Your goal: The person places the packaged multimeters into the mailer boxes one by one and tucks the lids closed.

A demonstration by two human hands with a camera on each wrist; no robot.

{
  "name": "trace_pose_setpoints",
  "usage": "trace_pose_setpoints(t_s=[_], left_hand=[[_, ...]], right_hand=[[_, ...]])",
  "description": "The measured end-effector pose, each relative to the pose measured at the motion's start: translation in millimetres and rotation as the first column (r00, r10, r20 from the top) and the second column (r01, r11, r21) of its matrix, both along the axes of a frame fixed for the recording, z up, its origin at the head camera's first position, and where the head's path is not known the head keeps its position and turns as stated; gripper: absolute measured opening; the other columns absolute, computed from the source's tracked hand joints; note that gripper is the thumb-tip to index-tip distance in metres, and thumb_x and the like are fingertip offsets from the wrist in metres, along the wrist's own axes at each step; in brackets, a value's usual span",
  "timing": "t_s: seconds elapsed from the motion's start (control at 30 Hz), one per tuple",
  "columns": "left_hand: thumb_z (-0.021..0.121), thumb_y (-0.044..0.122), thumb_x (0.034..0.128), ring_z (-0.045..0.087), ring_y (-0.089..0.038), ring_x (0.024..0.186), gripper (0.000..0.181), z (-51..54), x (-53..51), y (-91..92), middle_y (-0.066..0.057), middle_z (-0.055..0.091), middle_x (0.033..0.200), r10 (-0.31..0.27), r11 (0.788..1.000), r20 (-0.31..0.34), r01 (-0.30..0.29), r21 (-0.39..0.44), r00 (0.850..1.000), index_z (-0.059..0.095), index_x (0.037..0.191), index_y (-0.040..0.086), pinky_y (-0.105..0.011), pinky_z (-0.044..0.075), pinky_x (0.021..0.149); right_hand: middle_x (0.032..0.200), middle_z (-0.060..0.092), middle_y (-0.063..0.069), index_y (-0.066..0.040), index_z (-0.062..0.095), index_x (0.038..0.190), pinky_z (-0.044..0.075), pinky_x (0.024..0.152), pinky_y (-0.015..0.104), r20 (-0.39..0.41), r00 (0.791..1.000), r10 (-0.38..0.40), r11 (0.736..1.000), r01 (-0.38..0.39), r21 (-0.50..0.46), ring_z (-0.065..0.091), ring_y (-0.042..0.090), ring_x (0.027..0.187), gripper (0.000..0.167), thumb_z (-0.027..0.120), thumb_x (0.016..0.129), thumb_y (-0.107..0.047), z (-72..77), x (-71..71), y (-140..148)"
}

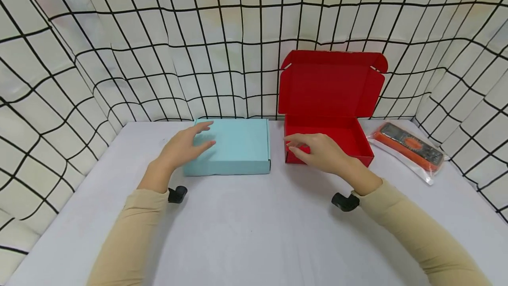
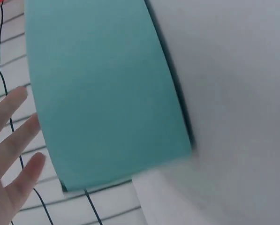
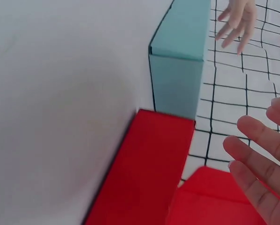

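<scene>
A closed light-blue cardboard box (image 1: pixel 234 144) lies on the white table, left of centre. My left hand (image 1: pixel 184 147) is over its left end, fingers spread and holding nothing; in the left wrist view the fingers (image 2: pixel 20 136) appear beside the box (image 2: pixel 102 93). To the right stands a red cardboard box (image 1: pixel 345 131) with its lid (image 1: pixel 329 85) raised upright. My right hand (image 1: pixel 317 151) is over the red box's front left corner, fingers loosely bent, with nothing in them. The right wrist view shows these fingers (image 3: pixel 257 145) apart from the red box's front wall (image 3: pixel 144 164).
An orange and black multimeter (image 1: pixel 412 144) in a clear plastic bag lies at the right end of the table (image 1: pixel 254 233). White cloth walls with a black grid (image 1: pixel 222 52) rise behind the table and at both sides.
</scene>
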State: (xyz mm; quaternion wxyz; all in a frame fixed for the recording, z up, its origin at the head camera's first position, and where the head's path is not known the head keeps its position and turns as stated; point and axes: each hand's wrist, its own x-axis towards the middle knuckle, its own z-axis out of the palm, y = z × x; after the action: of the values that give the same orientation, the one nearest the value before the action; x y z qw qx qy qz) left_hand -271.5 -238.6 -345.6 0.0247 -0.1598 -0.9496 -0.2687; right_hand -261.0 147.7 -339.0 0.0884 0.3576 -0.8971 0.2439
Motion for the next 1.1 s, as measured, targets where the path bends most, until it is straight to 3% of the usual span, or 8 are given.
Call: trace_pose_setpoints(t_s=[0.1,0.2,0.43,0.53,0.67,0.77,0.97,1.1], left_hand=[[0.06,0.034,0.1044,0.053,-0.034,0.134,0.058,0.9,-3.5,16.9,-0.011,0.06,0.144,0.037,0.998,-0.097,-0.031,0.063,0.995,0.043,0.156,0.013,-0.059,0.041,0.106],[0.06,0.028,0.1043,0.057,-0.033,0.128,0.053,2.0,-4.1,35.1,-0.01,0.064,0.137,0.048,0.992,-0.144,-0.031,0.122,0.988,0.046,0.154,0.015,-0.058,0.044,0.102],[0.06,0.022,0.1041,0.061,-0.029,0.122,0.049,-2.4,-6.1,81.9,-0.01,0.066,0.133,-0.045,0.984,-0.152,0.07,0.165,0.987,0.049,0.152,0.014,-0.051,0.05,0.097],[0.06,0.018,0.1039,0.063,-0.029,0.119,0.047,-5.3,-7.4,100.4,-0.012,0.067,0.131,-0.089,0.97,-0.159,0.122,0.21,0.983,0.051,0.15,0.01,-0.049,0.05,0.098],[0.06,0.016,0.1038,0.064,-0.029,0.118,0.046,-7.3,-8.9,123.5,-0.011,0.067,0.131,-0.14,0.948,-0.133,0.171,0.267,0.981,0.052,0.148,0.009,-0.046,0.052,0.097],[0.06,0.017,0.1043,0.062,-0.029,0.119,0.046,-8.3,-11.2,138.6,-0.009,0.065,0.133,-0.161,0.944,-0.088,0.18,0.277,0.983,0.051,0.149,0.011,-0.042,0.053,0.095],[0.06,0.02,0.1047,0.058,-0.028,0.124,0.049,-7.9,-19.0,159.8,-0.008,0.06,0.14,-0.176,0.952,-0.018,0.175,0.25,0.984,0.049,0.152,0.014,-0.04,0.054,0.093],[0.06,0.025,0.1046,0.055,-0.028,0.128,0.054,-8.2,-25.6,168.0,-0.009,0.056,0.146,-0.187,0.966,0.03,0.179,0.187,0.982,0.045,0.155,0.014,-0.043,0.053,0.095]], right_hand=[[0.114,0.075,0.008,-0.009,0.064,0.138,0.06,0.085,0.043,0.013,1.0,-0.016,1.0,0.016,-0.01,0.071,0.026,0.103,0.045,0.074,0.094,-0.011,5.9,0.9,12.6],[0.122,0.072,0.01,-0.009,0.062,0.141,0.058,0.088,0.048,0.003,0.999,-0.037,0.999,0.037,-0.027,0.069,0.029,0.11,0.047,0.072,0.095,-0.011,12.3,0.1,23.8],[0.134,0.066,0.013,-0.007,0.059,0.143,0.056,0.091,0.052,-0.094,0.993,-0.074,0.99,0.061,-0.129,0.066,0.033,0.116,0.045,0.068,0.098,-0.008,23.0,-8.6,49.6],[0.136,0.065,0.014,-0.006,0.058,0.143,0.055,0.092,0.055,-0.109,0.99,-0.093,0.984,0.075,-0.162,0.065,0.035,0.116,0.045,0.067,0.099,-0.007,26.0,-10.5,57.4],[0.134,0.065,0.017,-0.006,0.056,0.145,0.052,0.095,0.059,-0.096,0.985,-0.145,0.972,0.123,-0.202,0.063,0.039,0.117,0.045,0.064,0.1,-0.006,30.1,-11.0,69.0],[0.133,0.065,0.019,-0.006,0.055,0.146,0.05,0.096,0.061,-0.084,0.975,-0.206,0.956,0.182,-0.229,0.062,0.04,0.117,0.045,0.063,0.101,-0.005,33.2,-12.1,81.0],[0.134,0.063,0.024,-0.005,0.053,0.147,0.049,0.094,0.065,-0.055,0.941,-0.335,0.92,0.314,-0.234,0.06,0.044,0.117,0.043,0.057,0.105,-0.01,35.9,-15.7,110.3],[0.137,0.06,0.026,-0.005,0.05,0.15,0.048,0.096,0.063,-0.005,0.914,-0.405,0.892,0.394,-0.223,0.056,0.045,0.119,0.044,0.051,0.107,-0.016,34.0,-18.4,129.9]])
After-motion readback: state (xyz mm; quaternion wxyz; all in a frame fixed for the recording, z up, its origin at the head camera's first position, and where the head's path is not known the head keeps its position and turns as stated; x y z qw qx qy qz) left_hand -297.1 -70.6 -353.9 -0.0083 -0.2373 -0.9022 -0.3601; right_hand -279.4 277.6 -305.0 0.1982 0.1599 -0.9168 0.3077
